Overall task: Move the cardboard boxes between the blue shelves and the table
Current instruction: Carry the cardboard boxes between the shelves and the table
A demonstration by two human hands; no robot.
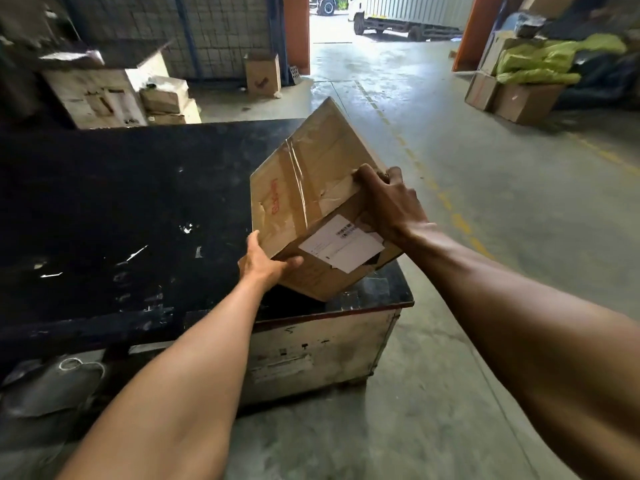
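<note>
A taped cardboard box (311, 188) with red writing and a white label is tilted over the right end of the black-topped table (121, 209). Its lowest corner is at or just above the tabletop; contact cannot be told. My left hand (265, 259) cups the box's lower left edge from below. My right hand (388, 199) grips its upper right edge from above. A blue-framed mesh rack (207, 36) stands at the back left.
More cardboard boxes (100, 95) are stacked behind the table, and one box (262, 73) stands by the rack. Boxes and green bags (526, 77) are piled at the right. Bare concrete floor (450, 168) with yellow dashes runs past the table toward an open doorway with a truck (408, 15).
</note>
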